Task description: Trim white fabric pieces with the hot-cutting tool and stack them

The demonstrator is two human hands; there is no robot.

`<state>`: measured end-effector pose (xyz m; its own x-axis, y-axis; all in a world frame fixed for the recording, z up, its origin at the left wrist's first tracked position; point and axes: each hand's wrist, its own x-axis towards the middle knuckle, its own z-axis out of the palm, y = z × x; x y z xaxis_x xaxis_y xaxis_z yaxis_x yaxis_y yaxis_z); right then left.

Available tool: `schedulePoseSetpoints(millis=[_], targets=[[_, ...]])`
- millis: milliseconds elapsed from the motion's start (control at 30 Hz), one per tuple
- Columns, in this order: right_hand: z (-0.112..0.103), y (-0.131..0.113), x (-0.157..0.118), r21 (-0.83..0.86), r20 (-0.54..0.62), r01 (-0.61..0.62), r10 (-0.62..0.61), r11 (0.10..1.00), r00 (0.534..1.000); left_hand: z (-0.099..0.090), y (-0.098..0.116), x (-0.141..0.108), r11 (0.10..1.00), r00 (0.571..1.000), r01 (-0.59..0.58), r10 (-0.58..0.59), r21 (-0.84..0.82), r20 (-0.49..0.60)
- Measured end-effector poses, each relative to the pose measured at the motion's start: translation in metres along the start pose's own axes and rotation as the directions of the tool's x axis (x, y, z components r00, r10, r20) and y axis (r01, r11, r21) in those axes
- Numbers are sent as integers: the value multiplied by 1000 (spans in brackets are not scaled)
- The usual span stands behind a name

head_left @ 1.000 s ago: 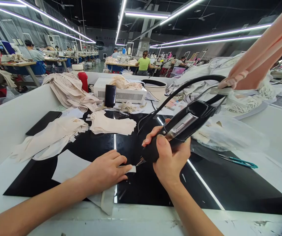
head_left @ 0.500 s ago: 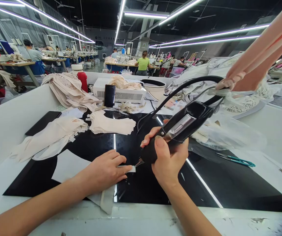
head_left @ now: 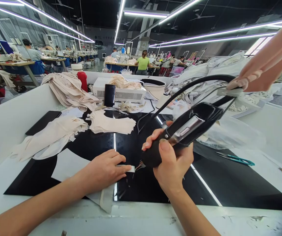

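My left hand (head_left: 106,167) lies palm down on an off-white fabric piece (head_left: 67,165), its fingers stretched out and pressing it to the black mat (head_left: 150,188). A narrow end of the fabric pokes out past my fingertips. My right hand (head_left: 171,162) is wrapped round a black corded electric cutter (head_left: 190,124) with a silver switch plate, held at a slant. Its thin metal tip (head_left: 139,165) points down left, close beside that fabric end; whether they touch I cannot tell. A folded fabric corner (head_left: 103,200) hangs over the mat's near edge below my left hand.
Stacked cream fabric pieces (head_left: 112,123) lie beyond my hands, with more (head_left: 52,136) at the left. Teal-handled snips (head_left: 236,159) rest at the right. A pink cloth strap (head_left: 266,62) is tied to the cutter's cord. Behind stand a phone (head_left: 109,95) and a white vented box (head_left: 131,95).
My right hand and the cutter have shifted slightly to the right, and the tip has drawn a little away from the fabric end. My left hand stays almost in place.
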<state>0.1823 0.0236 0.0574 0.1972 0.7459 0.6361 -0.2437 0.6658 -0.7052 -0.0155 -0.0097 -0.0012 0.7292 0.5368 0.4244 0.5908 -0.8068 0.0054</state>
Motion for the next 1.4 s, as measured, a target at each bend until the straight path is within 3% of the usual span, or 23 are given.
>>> schedulePoseSetpoints(millis=[500, 1000, 1400], targets=[[-1, 1, -6, -41, 9, 12, -11, 999, 1000, -2, -2, -3, 999, 1000, 10, -10, -33, 21], [0, 8, 3, -24, -59, 6, -7, 1000, 998, 0, -2, -2, 998, 1000, 13, -13, -60, 2], [1, 7, 1, 14, -19, 20, -20, 1000, 1000, 0, -3, -2, 998, 1000, 13, -13, -69, -11]])
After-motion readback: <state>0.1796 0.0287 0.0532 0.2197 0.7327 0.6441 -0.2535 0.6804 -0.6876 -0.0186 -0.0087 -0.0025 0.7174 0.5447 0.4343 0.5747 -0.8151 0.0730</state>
